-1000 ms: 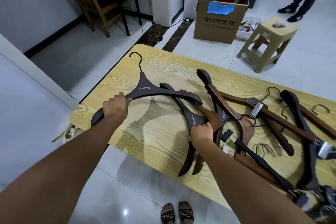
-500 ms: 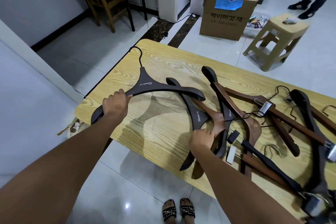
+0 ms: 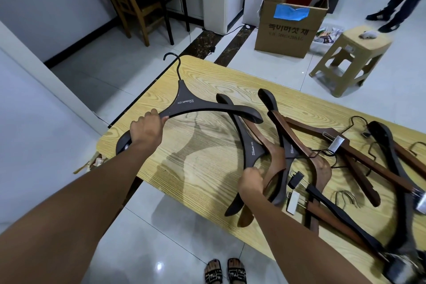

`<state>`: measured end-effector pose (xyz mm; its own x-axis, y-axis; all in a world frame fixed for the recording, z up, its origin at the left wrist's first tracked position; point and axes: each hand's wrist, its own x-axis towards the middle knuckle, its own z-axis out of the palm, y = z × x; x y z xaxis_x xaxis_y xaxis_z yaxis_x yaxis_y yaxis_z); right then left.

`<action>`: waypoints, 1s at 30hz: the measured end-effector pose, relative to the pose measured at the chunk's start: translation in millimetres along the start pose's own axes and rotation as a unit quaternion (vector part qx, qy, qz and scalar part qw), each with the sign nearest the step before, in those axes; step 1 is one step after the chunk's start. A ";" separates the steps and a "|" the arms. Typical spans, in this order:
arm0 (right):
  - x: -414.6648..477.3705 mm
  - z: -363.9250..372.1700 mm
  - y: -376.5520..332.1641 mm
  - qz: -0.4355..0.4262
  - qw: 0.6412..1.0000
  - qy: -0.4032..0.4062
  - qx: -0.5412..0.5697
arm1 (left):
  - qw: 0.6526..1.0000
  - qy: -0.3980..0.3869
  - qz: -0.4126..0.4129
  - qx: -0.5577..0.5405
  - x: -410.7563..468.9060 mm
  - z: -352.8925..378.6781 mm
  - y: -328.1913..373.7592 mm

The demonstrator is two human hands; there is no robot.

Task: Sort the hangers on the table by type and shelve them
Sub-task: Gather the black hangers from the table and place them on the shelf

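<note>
Stage: early sorting | left hand (image 3: 146, 130) is wrapped round a dark hanger (image 3: 184, 102) at the tabletop's (image 3: 196, 168) left end | right hand (image 3: 251, 182) is closed on a second dark hanger (image 3: 251, 147) near the edge | brown and clip hangers (image 3: 359, 163) are left mixed at right; nothing is seen shelved.

My left hand (image 3: 146, 130) grips one arm of a dark hanger (image 3: 184, 102), hook pointing toward eleven o'clock above the wooden table (image 3: 219, 80). My right hand (image 3: 251, 183) grips a second dark hanger (image 3: 252, 150) beside a brown hanger (image 3: 277, 163); other hangers (image 3: 387, 145) lie at three o'clock.
</note>
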<state>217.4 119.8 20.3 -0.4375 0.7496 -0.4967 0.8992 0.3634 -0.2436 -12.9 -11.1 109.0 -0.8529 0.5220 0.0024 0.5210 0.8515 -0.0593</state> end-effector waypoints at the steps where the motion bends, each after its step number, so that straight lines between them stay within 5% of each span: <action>1: 1.1 1.1 -0.1 -0.006 1.000 0.006 -0.001 | 1.000 -0.001 0.000 0.001 0.1 0.5 -0.1; 15: 19.0 5.7 -34.7 -0.225 0.967 -0.035 -0.116 | 1.000 -0.002 -0.013 0.002 1.4 7.4 -5.4; 30: 28.1 -7.1 -65.4 -0.224 0.945 0.018 -0.238 | 0.999 0.014 -0.049 0.009 2.0 -4.4 -34.3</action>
<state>146.3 121.0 28.2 -0.7812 0.4771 -0.4026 0.5270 0.8497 -0.0158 -32.3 -39.0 115.4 -0.8983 0.4378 0.0373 0.4343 0.8976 -0.0757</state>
